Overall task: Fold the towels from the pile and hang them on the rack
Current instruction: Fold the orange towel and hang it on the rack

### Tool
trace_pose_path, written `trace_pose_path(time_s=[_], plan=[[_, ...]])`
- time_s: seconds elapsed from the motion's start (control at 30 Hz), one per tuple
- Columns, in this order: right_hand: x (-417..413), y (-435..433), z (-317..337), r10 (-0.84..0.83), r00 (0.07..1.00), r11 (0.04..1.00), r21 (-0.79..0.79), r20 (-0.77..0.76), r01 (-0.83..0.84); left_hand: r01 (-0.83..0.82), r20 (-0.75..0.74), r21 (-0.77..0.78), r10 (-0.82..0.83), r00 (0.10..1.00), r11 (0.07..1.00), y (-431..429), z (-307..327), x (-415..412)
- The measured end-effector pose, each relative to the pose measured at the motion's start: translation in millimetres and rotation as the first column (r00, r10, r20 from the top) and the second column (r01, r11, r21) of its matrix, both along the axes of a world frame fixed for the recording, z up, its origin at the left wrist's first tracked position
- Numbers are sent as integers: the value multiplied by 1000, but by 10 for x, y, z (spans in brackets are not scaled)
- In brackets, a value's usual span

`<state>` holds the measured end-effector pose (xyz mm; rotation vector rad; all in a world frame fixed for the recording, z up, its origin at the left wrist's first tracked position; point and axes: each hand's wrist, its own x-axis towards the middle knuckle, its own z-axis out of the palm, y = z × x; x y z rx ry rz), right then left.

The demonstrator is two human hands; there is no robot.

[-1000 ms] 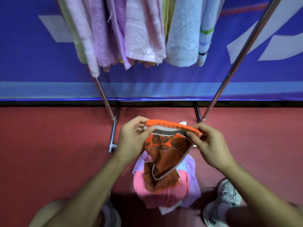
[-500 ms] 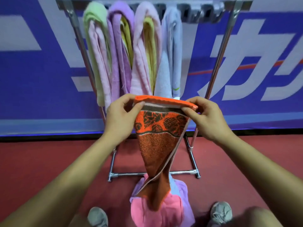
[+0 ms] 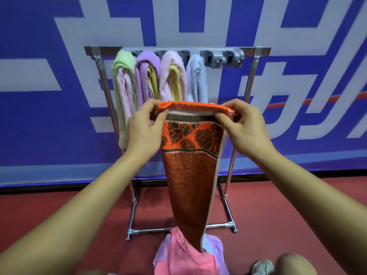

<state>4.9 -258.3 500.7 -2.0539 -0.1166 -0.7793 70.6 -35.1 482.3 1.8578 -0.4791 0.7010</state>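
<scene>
The person's left hand [image 3: 145,130] and right hand [image 3: 246,126] each pinch a top corner of the orange towel [image 3: 190,161], fingers [image 3: 158,121] closed on its folded upper edge, the cloth stretched between them and hanging below toward the pile [image 3: 184,257] on the floor. The fold looks complete, so the hanging step seems in hand. Beyond the fingers stands the rack [image 3: 256,56], four towel bundles [image 3: 158,76] on its left part. Next, the towel likely needs lifting over the bare rail above and right of the fingers.
</scene>
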Motion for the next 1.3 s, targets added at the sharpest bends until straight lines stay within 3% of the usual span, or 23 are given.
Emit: trace_pose_path(time_s=[0.17, 0.5, 0.6, 0.73, 1.03, 1.3], plan=[[113, 23, 64, 18, 984, 999, -29, -179, -23, 7, -101, -62, -13, 995, 998, 25, 32, 112], [184, 214, 29, 132, 902, 953, 301, -411, -2, -129, -185, -46, 118, 976, 991, 48, -109, 152], [183, 306, 3, 116, 872, 939, 339, -476, 60, -236, -196, -19, 228, 954, 972, 11, -144, 87], [189, 399, -72, 176, 829, 912, 404, -531, 65, -260, -255, -45, 241, 937, 964, -54, -228, 18], [199, 541, -200, 235, 842, 865, 499, -486, 47, -161, -360, -156, 95, 928, 975, -288, -390, -160], [143, 564, -127, 316, 857, 820, 572, -406, -31, 125, -375, -312, -243, 894, 942, -444, -372, -402]])
